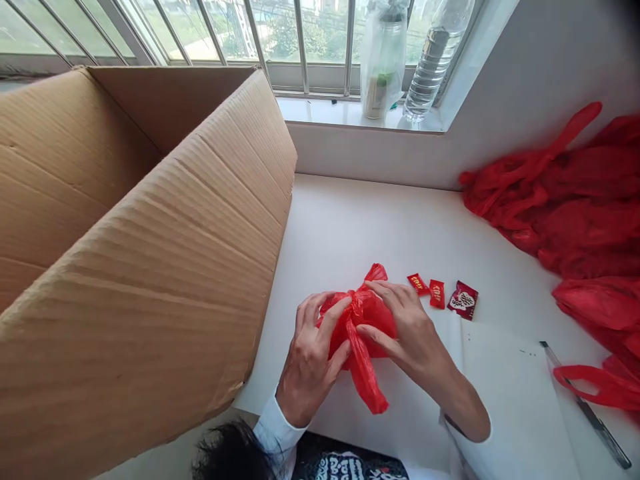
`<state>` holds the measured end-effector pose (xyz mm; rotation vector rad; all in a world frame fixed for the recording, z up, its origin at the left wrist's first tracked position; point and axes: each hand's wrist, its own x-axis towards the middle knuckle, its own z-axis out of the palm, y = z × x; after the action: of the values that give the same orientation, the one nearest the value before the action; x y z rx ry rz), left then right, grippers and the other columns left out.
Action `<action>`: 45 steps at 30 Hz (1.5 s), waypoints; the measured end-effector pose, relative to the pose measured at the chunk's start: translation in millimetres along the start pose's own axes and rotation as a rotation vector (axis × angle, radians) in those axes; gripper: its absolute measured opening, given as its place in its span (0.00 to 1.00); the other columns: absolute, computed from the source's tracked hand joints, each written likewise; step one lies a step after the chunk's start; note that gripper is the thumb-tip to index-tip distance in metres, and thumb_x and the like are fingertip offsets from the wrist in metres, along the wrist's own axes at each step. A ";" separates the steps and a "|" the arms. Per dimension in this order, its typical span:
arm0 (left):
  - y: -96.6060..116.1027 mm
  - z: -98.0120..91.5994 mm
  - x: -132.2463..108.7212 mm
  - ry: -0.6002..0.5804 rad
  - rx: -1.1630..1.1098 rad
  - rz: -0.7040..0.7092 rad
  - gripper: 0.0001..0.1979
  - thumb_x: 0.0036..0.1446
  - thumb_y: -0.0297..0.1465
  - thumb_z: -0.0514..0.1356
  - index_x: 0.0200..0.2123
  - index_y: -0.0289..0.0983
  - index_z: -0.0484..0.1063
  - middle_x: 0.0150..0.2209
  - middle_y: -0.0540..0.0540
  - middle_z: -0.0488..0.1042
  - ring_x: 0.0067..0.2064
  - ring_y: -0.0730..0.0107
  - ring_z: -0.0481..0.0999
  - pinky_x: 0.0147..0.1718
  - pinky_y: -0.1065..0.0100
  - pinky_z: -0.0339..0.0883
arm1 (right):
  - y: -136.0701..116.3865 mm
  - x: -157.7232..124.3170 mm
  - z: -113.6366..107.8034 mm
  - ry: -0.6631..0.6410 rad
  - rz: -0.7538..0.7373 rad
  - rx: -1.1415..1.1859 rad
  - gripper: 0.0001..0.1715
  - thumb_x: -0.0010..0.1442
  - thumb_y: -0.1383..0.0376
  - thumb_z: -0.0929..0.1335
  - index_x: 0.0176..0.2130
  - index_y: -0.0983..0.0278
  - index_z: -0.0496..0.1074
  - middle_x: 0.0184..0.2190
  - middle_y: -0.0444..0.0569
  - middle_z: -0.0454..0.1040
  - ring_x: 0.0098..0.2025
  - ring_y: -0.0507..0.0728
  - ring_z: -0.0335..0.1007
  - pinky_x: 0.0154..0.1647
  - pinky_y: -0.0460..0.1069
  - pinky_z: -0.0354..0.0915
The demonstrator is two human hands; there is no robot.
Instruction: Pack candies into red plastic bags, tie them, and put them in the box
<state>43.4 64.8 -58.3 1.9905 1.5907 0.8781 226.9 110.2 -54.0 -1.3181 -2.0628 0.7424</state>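
A small red plastic bag [373, 320] sits on the white table, its top drawn into a knot with one twisted end reaching toward me and a shorter one pointing away. My left hand [313, 353] grips the bag's left side, thumb and forefinger close to the knot. From the right, my right hand [407, 327] holds the other side, with its fingertips by the far end and its thumb near the knot. What the bag contains is hidden. Just beyond my right hand lie two small red packets [437, 294] and a dark red packet [464, 300].
A large open cardboard box [165, 287] stands at the left. Red plastic bags [575, 200] are heaped at the right. A pen-like tool [595, 417] and a white sheet [510, 380] lie at the right. A water bottle [433, 73] and a bagged cup [383, 67] stand on the windowsill.
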 end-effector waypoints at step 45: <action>21.7 -23.3 11.4 0.368 -0.608 -0.138 0.09 0.61 0.40 0.53 0.39 0.42 0.63 0.32 0.51 0.68 0.31 0.69 0.71 0.30 0.69 0.67 | 53.2 -34.6 -72.4 0.531 0.471 0.734 0.09 0.53 0.59 0.71 0.37 0.56 0.72 0.32 0.45 0.71 0.32 0.54 0.67 0.30 0.47 0.63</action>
<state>43.3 69.6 -24.8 1.3326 1.3863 1.5179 323.0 107.9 -48.7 -1.3548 -0.9246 1.0696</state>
